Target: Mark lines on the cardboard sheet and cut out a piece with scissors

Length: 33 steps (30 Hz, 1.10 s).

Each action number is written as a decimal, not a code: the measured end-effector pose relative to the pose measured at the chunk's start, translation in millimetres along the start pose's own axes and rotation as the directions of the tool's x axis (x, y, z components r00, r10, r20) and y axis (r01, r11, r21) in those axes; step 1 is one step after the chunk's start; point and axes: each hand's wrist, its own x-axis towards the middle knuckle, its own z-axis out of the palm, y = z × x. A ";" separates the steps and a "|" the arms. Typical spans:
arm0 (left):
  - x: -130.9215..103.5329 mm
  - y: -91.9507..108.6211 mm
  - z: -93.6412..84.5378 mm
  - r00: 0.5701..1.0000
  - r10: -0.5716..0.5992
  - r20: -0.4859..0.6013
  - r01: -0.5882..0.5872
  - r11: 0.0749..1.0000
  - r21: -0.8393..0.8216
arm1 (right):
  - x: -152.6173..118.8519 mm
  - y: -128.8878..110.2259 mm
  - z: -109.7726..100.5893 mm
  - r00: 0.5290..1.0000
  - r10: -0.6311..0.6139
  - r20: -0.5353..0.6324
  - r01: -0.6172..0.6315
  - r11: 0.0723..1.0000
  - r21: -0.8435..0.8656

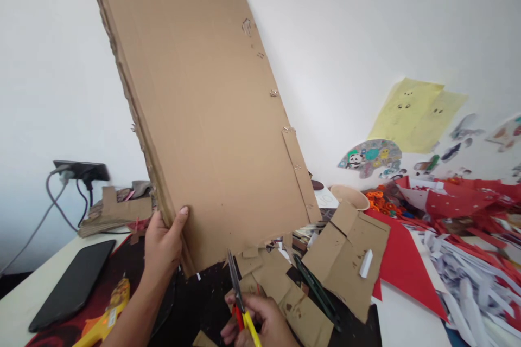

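Left hand (163, 244) grips the upright cardboard sheet (203, 119); right hand (260, 322) clasps scissors (238, 295); cardboard scraps (345, 249) right, phone (73, 284) left.

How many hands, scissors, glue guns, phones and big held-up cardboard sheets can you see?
Hands: 2, left hand and right hand
Scissors: 1
Yellow glue gun: 1
Black phone: 1
Big cardboard sheet, held up: 1
Total: 6
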 end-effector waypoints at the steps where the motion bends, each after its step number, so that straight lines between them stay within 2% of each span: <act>1: -0.1 3.7 0.1 1.000 0.001 -0.005 -0.001 1.000 0.004 | -0.4 -2.0 -1.0 1.000 0.009 0.013 -0.009 1.000 -0.005; 9: 12.4 53.1 -4.6 0.999 0.027 -0.033 -0.027 1.000 0.014 | -0.2 0.2 -2.5 0.997 0.024 0.069 -0.025 1.000 0.010; 14: 18.1 75.1 -6.7 1.000 -0.026 -0.004 0.026 0.999 -0.027 | 1.8 1.7 -3.4 0.993 0.049 0.105 -0.048 0.999 -0.014; 22: 20.1 81.4 -8.3 0.998 -0.057 0.003 0.057 0.997 -0.059 | 0.0 7.3 -5.5 0.993 0.034 0.109 -0.028 0.998 -0.060; 27: 22.2 79.9 -10.6 0.999 -0.047 -0.008 0.047 0.998 -0.042 | -8.7 -4.2 -2.8 0.993 -0.019 0.118 0.037 0.988 -0.151; 30: 20.6 79.3 -10.6 0.999 -0.051 0.003 0.051 0.998 -0.042 | -10.2 -9.7 3.8 0.994 -0.088 0.065 0.096 0.985 -0.141; 33: 18.7 79.9 -9.1 0.999 -0.053 0.004 0.053 0.998 -0.033 | -8.2 -14.8 8.4 0.991 -0.116 0.066 0.123 0.985 -0.120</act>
